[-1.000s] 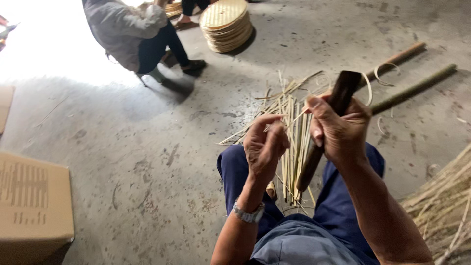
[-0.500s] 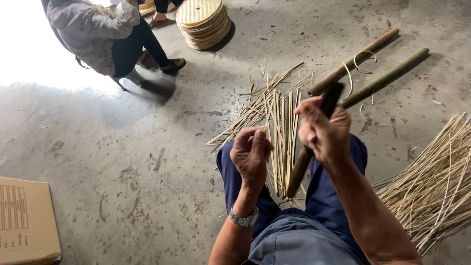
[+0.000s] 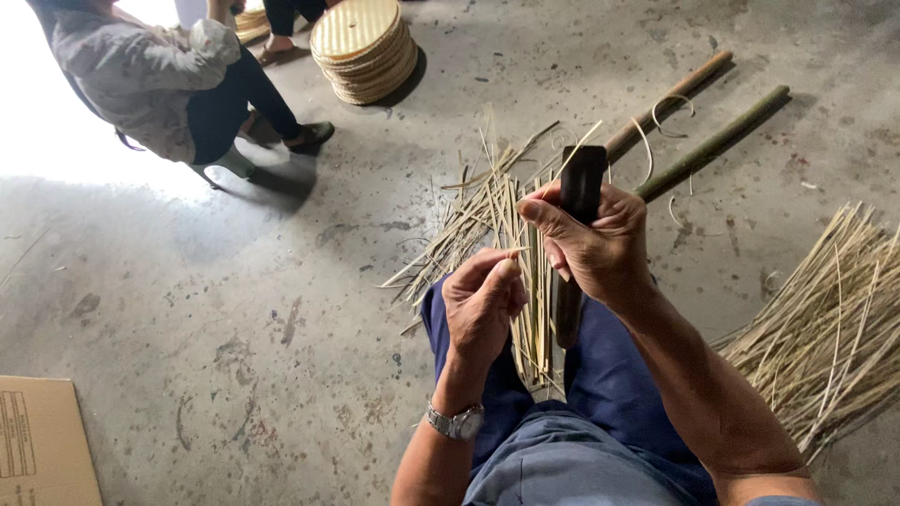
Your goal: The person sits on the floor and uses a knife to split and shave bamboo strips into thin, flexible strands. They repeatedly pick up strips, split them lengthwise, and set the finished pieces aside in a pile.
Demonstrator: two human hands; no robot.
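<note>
The right hand (image 3: pixel 595 245) is wrapped around a dark, flat-bladed knife (image 3: pixel 574 234), whose blade stands nearly upright and runs down between the person's knees. The left hand (image 3: pixel 483 302) is curled nearly closed just to the left of it, thumb and fingertips pinching a thin pale bamboo strip (image 3: pixel 521 245) that runs across to the right hand's fingers; whether the blade edge touches the strip cannot be told. A metal wristwatch (image 3: pixel 457 421) sits on the left wrist. Below and beyond both hands, a loose fan of split bamboo strips (image 3: pixel 487 211) lies on the concrete floor (image 3: pixel 234 309), spreading from between the blue trouser legs (image 3: pixel 609 375) toward the far side. On the right, a thick pile of longer strips (image 3: pixel 825 328) lies near the right forearm. Farther off to the right, two bamboo poles lie side by side at a slant: a brown pole (image 3: pixel 670 98) and a green pole (image 3: pixel 717 141), with a few curled shavings (image 3: pixel 670 108) about them. At the far middle stands a stack of round woven trays (image 3: pixel 364 47). At the far left another person (image 3: pixel 150 75) in a grey jacket and dark trousers sits low. A cardboard box (image 3: pixel 42 440) lies at the near left corner.
</note>
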